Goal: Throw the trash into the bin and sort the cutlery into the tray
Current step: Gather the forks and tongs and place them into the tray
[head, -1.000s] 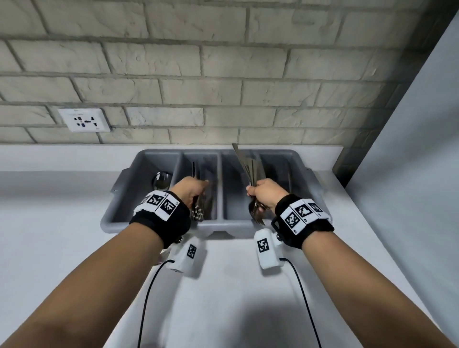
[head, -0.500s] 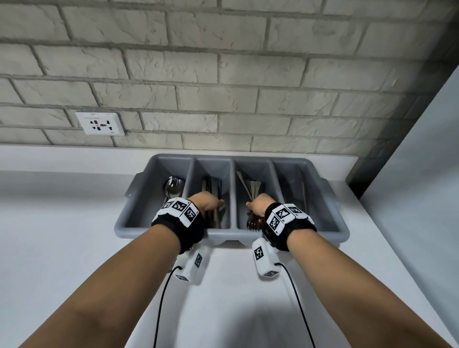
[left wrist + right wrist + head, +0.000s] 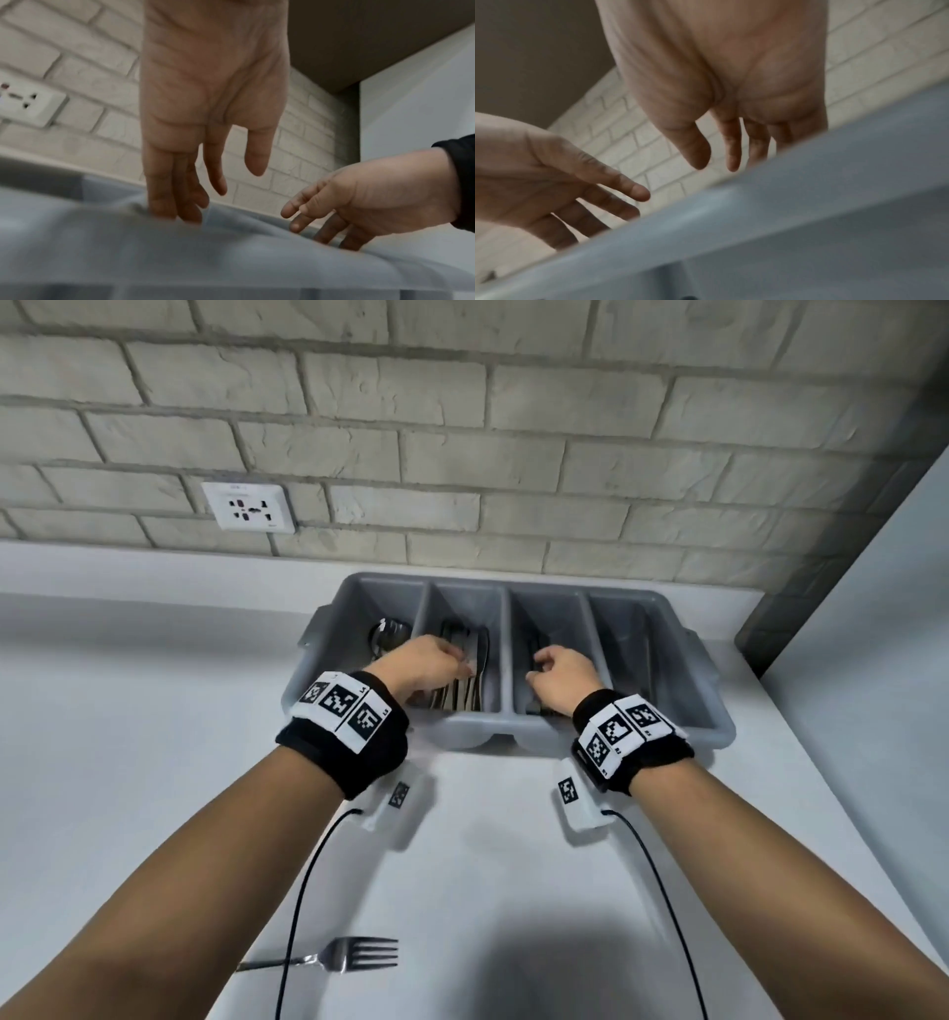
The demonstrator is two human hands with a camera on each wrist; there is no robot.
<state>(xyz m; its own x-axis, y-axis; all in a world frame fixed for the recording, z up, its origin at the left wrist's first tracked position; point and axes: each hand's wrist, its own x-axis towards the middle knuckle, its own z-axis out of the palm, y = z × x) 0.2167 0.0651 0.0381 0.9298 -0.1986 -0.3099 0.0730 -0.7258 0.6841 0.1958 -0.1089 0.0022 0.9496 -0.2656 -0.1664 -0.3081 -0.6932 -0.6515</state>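
Note:
A grey four-compartment cutlery tray (image 3: 667, 618) stands against the brick wall. My left hand (image 3: 426, 662) hovers over the second compartment, above a bundle of knives (image 3: 462, 690), fingers straight and empty in the left wrist view (image 3: 195, 182). My right hand (image 3: 560, 672) hangs over the third compartment, fingers loose and holding nothing (image 3: 721, 146); dark cutlery (image 3: 536, 642) lies beneath it. A spoon (image 3: 387, 631) rests in the leftmost compartment. One fork (image 3: 334, 958) lies on the white counter near my left forearm.
A white wall socket (image 3: 249, 507) sits on the brick wall at the left. A grey-white panel (image 3: 873, 660) bounds the counter on the right. The tray's rim (image 3: 231, 253) fills the lower part of both wrist views.
Both hands lowered their cutlery bundles into the tray and let go; fingers now straight and empty. The view tilted down, bringing the fork on the counter into sight.

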